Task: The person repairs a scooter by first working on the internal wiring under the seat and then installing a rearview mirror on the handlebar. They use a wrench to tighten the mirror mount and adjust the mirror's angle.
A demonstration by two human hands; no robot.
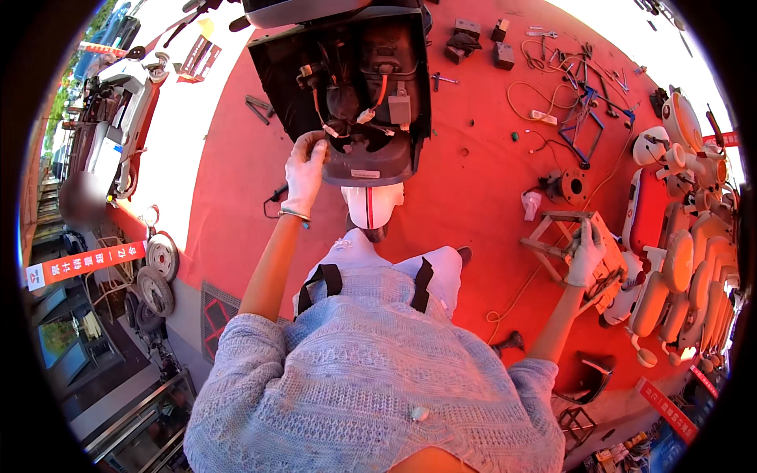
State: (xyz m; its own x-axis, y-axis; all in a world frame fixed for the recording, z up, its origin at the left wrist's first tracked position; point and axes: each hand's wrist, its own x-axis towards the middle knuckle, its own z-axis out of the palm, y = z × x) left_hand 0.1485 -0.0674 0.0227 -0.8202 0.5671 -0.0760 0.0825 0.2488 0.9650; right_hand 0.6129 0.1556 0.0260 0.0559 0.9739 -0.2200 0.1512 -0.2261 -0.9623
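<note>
Red mat (473,165) covers the ground, laid over pale pavement (189,134). On the mat: opened scooter body (355,87) with wiring exposed at top centre; dark blocks (465,39) and small hand tools (552,47) near the top edge; yellowish cord (536,98) looping beside a blue metal frame (587,118); round motor part (572,188) with a white rag (531,203) just beside it; wooden stool (572,244) at right; white scooter panels (686,268) stacked along the right edge. Spare wheels (158,272) sit off the mat at left.
</note>
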